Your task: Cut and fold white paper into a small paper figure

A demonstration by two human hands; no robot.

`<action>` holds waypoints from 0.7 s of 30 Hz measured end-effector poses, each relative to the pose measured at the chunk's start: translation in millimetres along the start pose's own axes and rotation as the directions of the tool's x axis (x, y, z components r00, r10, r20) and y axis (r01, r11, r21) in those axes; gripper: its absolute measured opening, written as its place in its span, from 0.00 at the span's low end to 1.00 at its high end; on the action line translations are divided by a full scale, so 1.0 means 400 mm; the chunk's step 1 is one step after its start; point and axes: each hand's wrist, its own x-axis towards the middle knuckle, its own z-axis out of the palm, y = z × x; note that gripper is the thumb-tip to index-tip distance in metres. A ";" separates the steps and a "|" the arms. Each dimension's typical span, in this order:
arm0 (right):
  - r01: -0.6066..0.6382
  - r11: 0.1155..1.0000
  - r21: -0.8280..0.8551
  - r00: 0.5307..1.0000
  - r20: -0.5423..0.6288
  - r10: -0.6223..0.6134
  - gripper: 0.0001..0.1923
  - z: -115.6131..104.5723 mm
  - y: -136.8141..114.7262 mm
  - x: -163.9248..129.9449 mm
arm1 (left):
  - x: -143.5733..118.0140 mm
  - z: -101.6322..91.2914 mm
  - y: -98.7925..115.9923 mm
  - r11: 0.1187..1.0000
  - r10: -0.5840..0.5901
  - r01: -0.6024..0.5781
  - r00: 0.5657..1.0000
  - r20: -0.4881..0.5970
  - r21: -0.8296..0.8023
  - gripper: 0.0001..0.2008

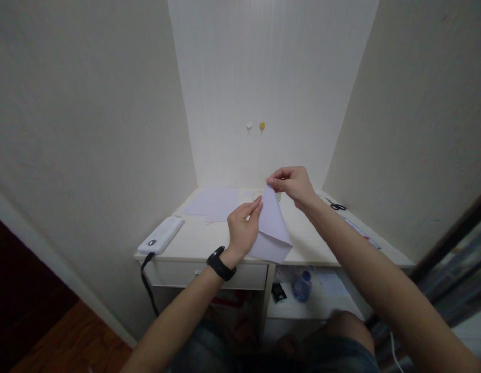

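A folded sheet of pale lilac paper (pixel 272 228) is held up above the front of a cream desk (pixel 194 241). My right hand (pixel 293 185) pinches the sheet's top corner between thumb and fingers. My left hand (pixel 242 230), with a black watch on its wrist, grips the sheet's left edge lower down. The paper hangs tilted, its folded bottom edge near the desk's front rim.
Another flat lilac sheet (pixel 214 203) lies at the back left of the desk. A white power strip (pixel 160 235) with a black cord sits at the left edge. Black scissors (pixel 336 206) and a ruler (pixel 361 231) lie on the right. A plastic bottle (pixel 302 286) stands on the shelf below.
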 end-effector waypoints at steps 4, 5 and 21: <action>-0.079 0.997 -0.007 0.993 0.091 0.079 0.23 -0.003 0.012 -0.017 | 0.002 0.004 -0.006 0.998 -0.056 0.056 0.998 -0.019 0.012 0.11; -0.101 0.995 -0.025 0.987 0.121 0.103 0.24 -0.004 0.015 -0.022 | 0.001 0.005 -0.008 0.997 -0.072 0.072 0.997 -0.022 0.014 0.11; -0.191 0.972 -0.138 0.976 0.079 0.203 0.19 -0.001 0.094 -0.032 | -0.003 0.022 -0.045 0.954 -0.288 0.285 0.957 -0.021 -0.093 0.11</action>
